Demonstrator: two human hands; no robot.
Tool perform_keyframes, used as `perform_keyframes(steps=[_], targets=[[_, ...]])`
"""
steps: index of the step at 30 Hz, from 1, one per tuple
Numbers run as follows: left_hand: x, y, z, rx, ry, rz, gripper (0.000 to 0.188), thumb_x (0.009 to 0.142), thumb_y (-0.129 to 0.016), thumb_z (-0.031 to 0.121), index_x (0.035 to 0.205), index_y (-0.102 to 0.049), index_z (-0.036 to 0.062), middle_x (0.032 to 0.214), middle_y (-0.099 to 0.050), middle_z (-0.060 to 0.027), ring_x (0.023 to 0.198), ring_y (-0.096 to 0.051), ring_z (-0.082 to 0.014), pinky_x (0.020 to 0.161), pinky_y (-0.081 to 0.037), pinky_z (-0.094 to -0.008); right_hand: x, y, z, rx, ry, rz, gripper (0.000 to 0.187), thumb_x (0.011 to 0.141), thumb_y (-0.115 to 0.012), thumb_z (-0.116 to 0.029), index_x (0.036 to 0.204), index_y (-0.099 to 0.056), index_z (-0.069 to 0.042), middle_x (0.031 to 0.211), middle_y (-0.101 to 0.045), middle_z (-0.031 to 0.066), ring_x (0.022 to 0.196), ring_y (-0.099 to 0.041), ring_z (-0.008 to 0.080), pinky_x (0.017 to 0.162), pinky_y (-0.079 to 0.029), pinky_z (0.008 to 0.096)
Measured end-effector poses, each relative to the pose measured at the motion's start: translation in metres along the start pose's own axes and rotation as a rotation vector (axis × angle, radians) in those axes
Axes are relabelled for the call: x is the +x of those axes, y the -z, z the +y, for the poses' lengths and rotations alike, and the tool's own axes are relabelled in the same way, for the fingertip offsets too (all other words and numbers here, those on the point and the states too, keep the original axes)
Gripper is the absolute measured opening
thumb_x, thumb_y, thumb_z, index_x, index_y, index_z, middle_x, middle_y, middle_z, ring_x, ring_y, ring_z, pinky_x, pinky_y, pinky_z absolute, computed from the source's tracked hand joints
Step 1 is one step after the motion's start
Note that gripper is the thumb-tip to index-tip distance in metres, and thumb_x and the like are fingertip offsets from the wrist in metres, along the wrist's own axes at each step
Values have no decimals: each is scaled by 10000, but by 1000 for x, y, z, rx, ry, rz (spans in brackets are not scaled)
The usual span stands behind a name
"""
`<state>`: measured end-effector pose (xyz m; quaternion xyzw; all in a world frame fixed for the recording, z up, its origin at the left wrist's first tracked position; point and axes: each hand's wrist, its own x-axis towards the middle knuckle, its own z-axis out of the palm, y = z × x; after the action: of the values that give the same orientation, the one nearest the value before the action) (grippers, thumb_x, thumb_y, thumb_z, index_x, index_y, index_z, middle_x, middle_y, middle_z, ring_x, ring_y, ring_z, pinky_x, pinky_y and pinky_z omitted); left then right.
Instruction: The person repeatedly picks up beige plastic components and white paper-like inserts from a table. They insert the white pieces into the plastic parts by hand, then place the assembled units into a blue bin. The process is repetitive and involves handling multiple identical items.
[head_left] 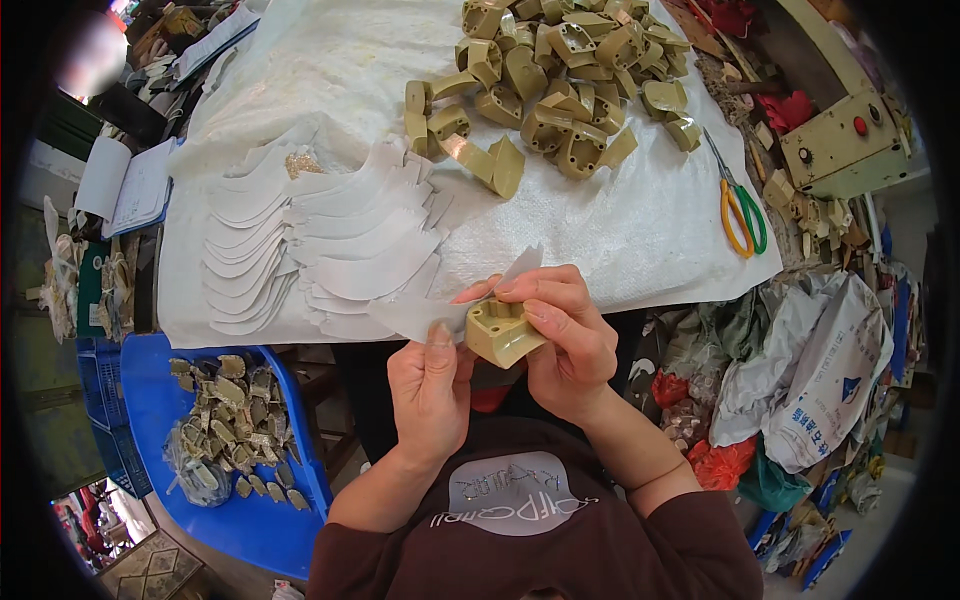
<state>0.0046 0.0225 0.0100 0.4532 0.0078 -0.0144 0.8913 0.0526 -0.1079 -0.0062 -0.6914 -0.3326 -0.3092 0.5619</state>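
Observation:
Just past the table's front edge, my two hands hold an olive-tan plastic shoe heel [500,340], its hollow, holed side facing up. A thin light-grey curved cover piece [410,318] runs round its far side, and one end sticks up between the fingers. My left hand [432,385] is closed, its thumb pressing the cover piece beside the heel. My right hand [565,340] grips the heel's right side, fingertips at the raised end of the piece. Layered rows of similar cover pieces [370,260] lie to the left on the white woven sheet [600,240].
Many loose heels [575,75] are heaped at the far side of the table. Scissors [740,210] with orange and green handles lie at the right edge. A blue bin [235,525] with more heels stands lower left. Plastic bags [800,380] crowd the right side; a control box [845,145] sits beyond.

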Motion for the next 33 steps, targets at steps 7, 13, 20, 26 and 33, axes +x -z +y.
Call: perform_keyframes(steps=[7, 13, 20, 26, 33], targets=[[-3, 2, 2, 154, -65, 9, 442, 1006, -355, 244, 1207, -462, -135, 1257, -511, -204, 1124, -547, -234, 957, -441, -344, 4, -1, 3, -244, 107, -5, 461, 646, -696, 14, 1059, -534, -109, 972, -629, 65, 778, -509, 247, 682, -390, 373], [5, 18, 11, 567, -284, 128, 322, 979, -398, 101, 1186, -498, -124, 1175, -567, -200, 1032, -593, -225, 916, -468, -333, 8, 5, 2, -375, 94, -84, 377, 625, -705, -75, 972, -580, -153, 921, -620, -3, 789, -495, 210, 751, -281, 406], [4, 12, 17, 768, -289, 137, 198, 929, -515, 39, 1037, -629, -82, 937, -665, -89, 846, -582, -109, 767, -453, -224, 20, 12, -18, -593, 12, -365, 311, 616, -677, -131, 911, -583, -165, 815, -515, -22, 804, -494, 192, 779, -250, 461], [5, 16, 0, 1001, -509, 82, 258, 846, -550, -64, 1096, -611, -53, 901, -644, -162, 788, -614, -210, 707, -476, -261, 16, 14, -13, -609, 40, -437, 287, 609, -651, -110, 880, -567, -148, 796, -467, -6, 781, -473, 199, 773, -249, 448], [6, 17, -6, 918, -516, 59, 279, 815, -611, -44, 1090, -634, -6, 893, -592, -135, 771, -577, -216, 689, -476, -271, 10, 17, 3, -338, -112, -346, 316, 627, -661, -28, 919, -581, -116, 810, -490, 17, 788, -478, 212, 794, -261, 423]])
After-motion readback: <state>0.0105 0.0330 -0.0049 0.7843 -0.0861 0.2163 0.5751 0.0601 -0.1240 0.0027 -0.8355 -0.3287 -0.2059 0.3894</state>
